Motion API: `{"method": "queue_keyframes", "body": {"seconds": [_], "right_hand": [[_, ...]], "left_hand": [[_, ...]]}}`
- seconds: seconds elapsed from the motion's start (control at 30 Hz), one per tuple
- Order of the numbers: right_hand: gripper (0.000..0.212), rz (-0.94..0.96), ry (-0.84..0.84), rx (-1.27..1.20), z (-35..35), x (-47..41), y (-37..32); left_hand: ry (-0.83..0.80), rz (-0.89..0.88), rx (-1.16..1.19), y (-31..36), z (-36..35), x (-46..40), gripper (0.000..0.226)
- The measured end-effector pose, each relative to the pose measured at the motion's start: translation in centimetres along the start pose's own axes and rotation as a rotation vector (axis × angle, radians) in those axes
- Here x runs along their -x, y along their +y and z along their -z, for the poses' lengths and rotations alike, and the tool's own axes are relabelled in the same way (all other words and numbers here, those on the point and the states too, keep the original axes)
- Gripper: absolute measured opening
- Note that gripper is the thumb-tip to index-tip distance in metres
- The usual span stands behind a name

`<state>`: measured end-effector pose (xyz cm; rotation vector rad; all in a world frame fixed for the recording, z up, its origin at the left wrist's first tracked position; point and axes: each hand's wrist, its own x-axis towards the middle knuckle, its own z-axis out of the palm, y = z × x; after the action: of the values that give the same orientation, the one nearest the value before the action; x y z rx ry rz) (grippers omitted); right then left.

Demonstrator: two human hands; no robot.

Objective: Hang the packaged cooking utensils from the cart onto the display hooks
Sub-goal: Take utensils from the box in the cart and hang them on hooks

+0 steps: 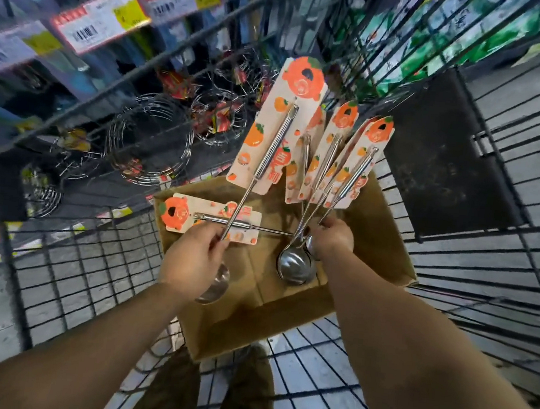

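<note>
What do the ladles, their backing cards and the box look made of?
Ladles: polished metal, probably steel, judging by mirror-like reflections. Backing cards: printed cardboard, matte, with orange fruit pictures. Box: plain brown cardboard with folded flaps.

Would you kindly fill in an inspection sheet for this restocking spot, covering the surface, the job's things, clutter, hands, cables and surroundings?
Surface: wire cart holding an open cardboard box.
Job's things: single carded ladle held up by the left hand; a fan of several carded ladles in the right hand; one carded ladle lying flat in the box.
Clutter: nothing seen.
Hands: left hand in a closed grip on one ladle's handle; right hand in a closed grip on the bunched handles.
Cables: nothing seen.
Surroundings: wire steamer racks hanging at left, price tags above, dark panel on the cart's far side.
</note>
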<state>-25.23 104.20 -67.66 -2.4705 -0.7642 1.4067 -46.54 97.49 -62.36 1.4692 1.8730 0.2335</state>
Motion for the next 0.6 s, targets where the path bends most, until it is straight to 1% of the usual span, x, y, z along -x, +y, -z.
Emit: {"method": "queue_keyframes", "body": {"seconds": [0.1, 0.23, 0.3, 0.37, 0.5, 0.6], "right_hand": [[0.005, -0.050, 0.009, -0.055, -0.3, -0.3, 0.7], [0.015, -0.004, 0.030, -0.044, 0.1, 1.0, 0.5], [0.024, 0.051, 0.046, -0.011, 0.7, 2.6, 0.1], [0.027, 0.117, 0.067, 0.059, 1.3, 4.4, -0.3], [0.025, 0.194, 0.103, 0.113, 2.6, 9.4, -1.5], [0.017, 0.282, 0.132, 0.134, 3.4, 14.1, -2.4]], "left_hand": [[-0.019, 0.034, 0.023, -0.9, -0.2, 0.0, 0.012], [-0.049, 0.046, 0.038, -1.3, 0.2, 0.5, 0.012], [-0.039, 0.009, 0.050, -1.1, 0.9, 0.7, 0.012], [-0.019, -0.036, 0.060, -0.6, 2.1, 1.1, 0.011], [0.006, -0.105, 0.044, 0.7, 5.5, 2.2, 0.009], [0.031, -0.160, 0.060, 1.7, 8.5, 3.6, 0.011]]}}
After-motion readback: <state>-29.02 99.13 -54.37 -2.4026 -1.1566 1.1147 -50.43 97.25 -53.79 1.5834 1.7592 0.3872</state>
